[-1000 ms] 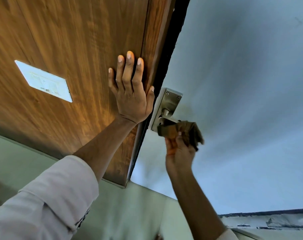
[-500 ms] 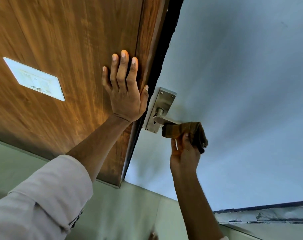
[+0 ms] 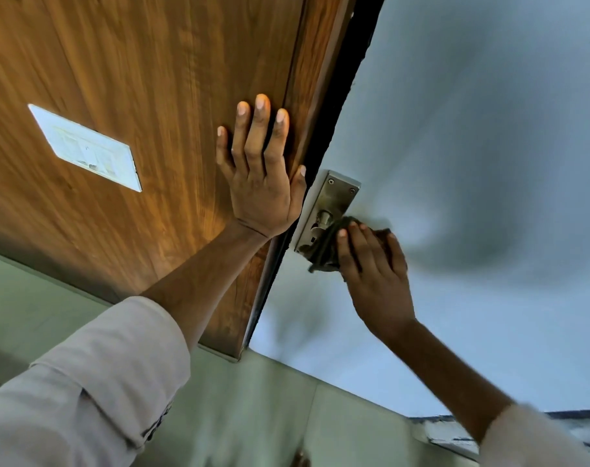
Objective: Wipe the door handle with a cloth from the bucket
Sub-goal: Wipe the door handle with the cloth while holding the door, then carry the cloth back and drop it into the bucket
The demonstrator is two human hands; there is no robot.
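pale rolled-up shirt sleeves (image 3: 94,375) on both forearms, bare hands (image 3: 259,183).

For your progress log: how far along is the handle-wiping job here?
Done: the cloth is fetched and at the door handle. In hand: the right hand presses it over the lever while the left hand lies flat on the wooden door. Left: the backplate's uncovered top.

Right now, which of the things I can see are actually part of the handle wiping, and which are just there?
Part of the job:
- dark brown cloth, pressed over the lever
- brushed metal door handle plate
- right hand, holding the cloth
- left hand, flat on the wood

Just there:
- brown wooden panel
- white rectangular label on that panel
- pale grey-blue door face
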